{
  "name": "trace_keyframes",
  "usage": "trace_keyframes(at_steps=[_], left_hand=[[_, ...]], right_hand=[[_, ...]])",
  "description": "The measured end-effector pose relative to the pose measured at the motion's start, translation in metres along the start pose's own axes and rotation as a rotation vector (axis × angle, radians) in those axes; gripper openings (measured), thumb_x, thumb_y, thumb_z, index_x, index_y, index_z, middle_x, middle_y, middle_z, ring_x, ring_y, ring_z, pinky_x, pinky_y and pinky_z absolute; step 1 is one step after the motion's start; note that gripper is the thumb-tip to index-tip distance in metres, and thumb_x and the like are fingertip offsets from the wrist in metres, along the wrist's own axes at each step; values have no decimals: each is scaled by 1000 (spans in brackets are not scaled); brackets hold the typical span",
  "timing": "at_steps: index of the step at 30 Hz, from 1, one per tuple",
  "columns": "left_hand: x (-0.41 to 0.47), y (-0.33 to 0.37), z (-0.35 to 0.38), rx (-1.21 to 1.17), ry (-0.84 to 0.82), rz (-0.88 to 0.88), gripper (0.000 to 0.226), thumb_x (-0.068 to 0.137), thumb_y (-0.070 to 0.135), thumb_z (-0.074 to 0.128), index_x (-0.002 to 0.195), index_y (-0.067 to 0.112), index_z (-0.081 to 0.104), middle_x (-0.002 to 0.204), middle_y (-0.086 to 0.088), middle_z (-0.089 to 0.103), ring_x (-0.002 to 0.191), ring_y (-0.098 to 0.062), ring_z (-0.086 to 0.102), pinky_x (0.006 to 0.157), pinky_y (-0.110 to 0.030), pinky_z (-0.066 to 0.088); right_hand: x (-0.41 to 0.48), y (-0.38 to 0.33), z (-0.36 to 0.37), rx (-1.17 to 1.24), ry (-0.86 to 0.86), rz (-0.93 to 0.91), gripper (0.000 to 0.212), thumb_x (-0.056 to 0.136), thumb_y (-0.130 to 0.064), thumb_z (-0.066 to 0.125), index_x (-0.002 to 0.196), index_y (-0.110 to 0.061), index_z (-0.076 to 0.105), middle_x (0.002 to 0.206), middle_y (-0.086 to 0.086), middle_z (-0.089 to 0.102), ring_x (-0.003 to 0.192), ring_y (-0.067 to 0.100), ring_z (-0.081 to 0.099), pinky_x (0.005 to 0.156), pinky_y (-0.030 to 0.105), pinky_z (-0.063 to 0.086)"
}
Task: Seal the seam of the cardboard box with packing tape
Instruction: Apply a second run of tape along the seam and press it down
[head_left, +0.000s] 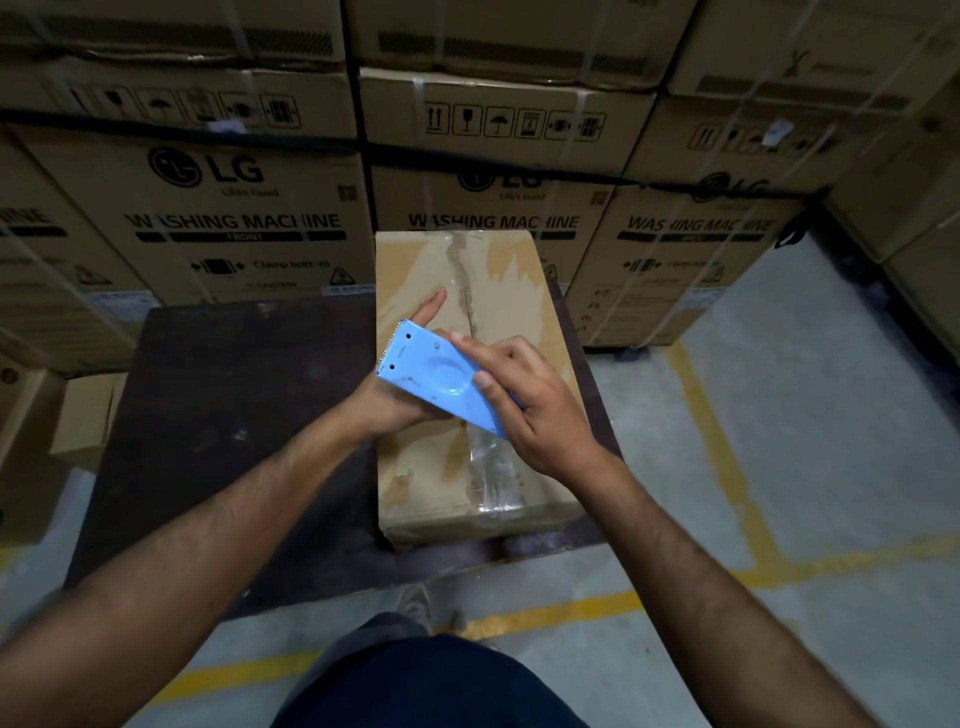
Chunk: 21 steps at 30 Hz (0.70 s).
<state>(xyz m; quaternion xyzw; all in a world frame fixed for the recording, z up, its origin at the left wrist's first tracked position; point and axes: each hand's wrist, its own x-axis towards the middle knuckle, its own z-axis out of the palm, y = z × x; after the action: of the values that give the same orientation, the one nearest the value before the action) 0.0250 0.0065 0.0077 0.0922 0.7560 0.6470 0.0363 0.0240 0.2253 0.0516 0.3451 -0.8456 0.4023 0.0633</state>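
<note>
Both hands, left hand (400, 395) and right hand (524, 400), grip blue tape dispenser (441, 376) above cardboard box (467, 291) mid-seam; surface (234, 415) open at left.

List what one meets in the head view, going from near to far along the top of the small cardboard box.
Clear packing tape on the near end → blue tape dispenser, held in both hands → bare seam → torn old tape strip at the far end.

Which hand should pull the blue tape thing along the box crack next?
Probably the right hand: it grips the blue tape dispenser from above, over the cardboard box seam. The left hand only supports it underneath.
</note>
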Motion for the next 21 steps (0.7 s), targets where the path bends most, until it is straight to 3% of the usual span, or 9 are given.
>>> trace_keyframes(at_steps=[1, 4, 7, 10, 12, 14, 15, 18, 21], left_hand=[[-1, -5, 2, -19, 16, 1, 133, 69, 2, 93, 170, 18, 8, 125, -31, 66, 111, -25, 68, 101, -45, 57], [-6, -20, 7, -49, 116, -45, 127, 67, 7, 95, 167, 24, 18, 129, 10, 72, 117, -11, 68, 104, -34, 56], [-8, -24, 17, -13, 253, -61, 118, 63, 34, 102, 154, 62, 33, 164, -12, 46, 149, -34, 50, 121, -60, 43], [-9, -8, 30, 79, 315, -52, 92, 63, 37, 94, 128, 82, 46, 176, -6, 26, 163, -33, 24, 128, -55, 33], [-11, 1, 39, 142, 366, -84, 61, 66, 53, 82, 124, 56, 64, 178, 2, 21, 166, -22, 13, 131, -50, 28], [-9, -6, 46, 257, 453, -133, 58, 70, 57, 74, 113, 19, 69, 179, 2, 19, 167, -20, 8, 131, -53, 25], [-7, -13, 50, 311, 506, -170, 59, 73, 53, 74, 112, 10, 66, 179, 0, 18, 167, -21, 7, 131, -54, 23], [-1, -19, 65, 345, 639, -242, 47, 79, 37, 74, 111, 6, 59, 178, -7, 18, 167, -26, 4, 133, -59, 11], [2, -18, 79, 303, 703, -275, 49, 76, 37, 80, 110, 10, 56, 178, -8, 18, 167, -24, 3, 134, -55, 6]], right_hand=[[2, 5, 1, -57, 4, -21, 45, 113, -32, 44, 156, -24, 54, 116, 6, 60, 114, 21, 61, 99, 50, 51], [7, 20, 2, -299, 26, -48, 47, 114, -43, 36, 156, -31, 54, 145, 9, 59, 149, 33, 47, 117, 64, 37], [11, 25, 5, -495, 52, -85, 46, 113, -46, 36, 156, -37, 53, 164, 10, 49, 161, 40, 29, 124, 72, 18], [15, 18, 10, -465, 88, -89, 54, 110, -57, 37, 156, -35, 53, 169, 9, 43, 163, 37, 23, 124, 74, 12], [18, 14, 12, -430, 98, -79, 70, 102, -71, 39, 158, -31, 51, 168, 7, 44, 163, 35, 24, 125, 73, 11], [22, 14, 16, -413, 134, -58, 85, 93, -82, 45, 157, -27, 52, 162, 5, 52, 160, 30, 34, 126, 68, 17], [25, 16, 19, -407, 161, -39, 89, 90, -84, 49, 156, -25, 54, 156, 3, 58, 155, 28, 42, 125, 66, 23], [37, 23, 30, -386, 242, 24, 80, 88, -75, 67, 148, -23, 63, 136, 0, 73, 136, 22, 63, 117, 64, 38], [48, 33, 35, -357, 267, 62, 60, 91, -58, 74, 138, -21, 70, 121, -3, 79, 118, 17, 72, 120, 64, 36]])
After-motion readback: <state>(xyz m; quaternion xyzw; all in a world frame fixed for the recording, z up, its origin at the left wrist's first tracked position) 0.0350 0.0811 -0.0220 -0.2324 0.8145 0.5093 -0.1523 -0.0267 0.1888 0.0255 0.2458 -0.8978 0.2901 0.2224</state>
